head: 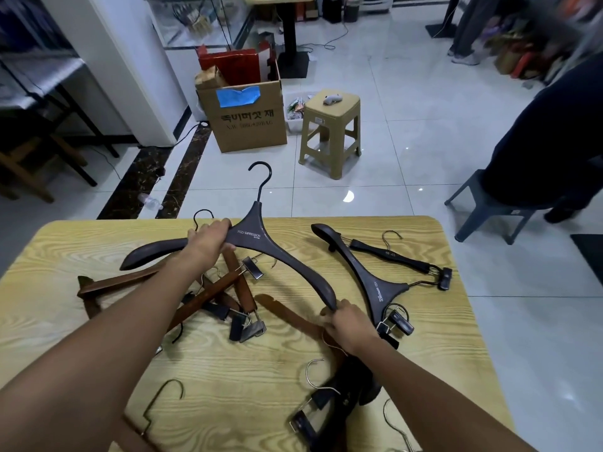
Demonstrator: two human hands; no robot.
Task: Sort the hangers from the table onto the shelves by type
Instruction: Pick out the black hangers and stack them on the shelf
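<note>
A large dark brown coat hanger with a black hook is held above the wooden table. My left hand grips its left arm near the neck. My right hand holds the tip of its right arm. A second dark coat hanger lies at the right. Reddish-brown clip hangers are piled under my left forearm. A dark clip hanger lies at the far right, and more dark hangers sit at the near edge.
Beyond the table stand a cardboard box and a beige plastic stool on the white tile floor. A grey stool with a person in dark clothes is at the right. A dark shelf unit stands at the far left.
</note>
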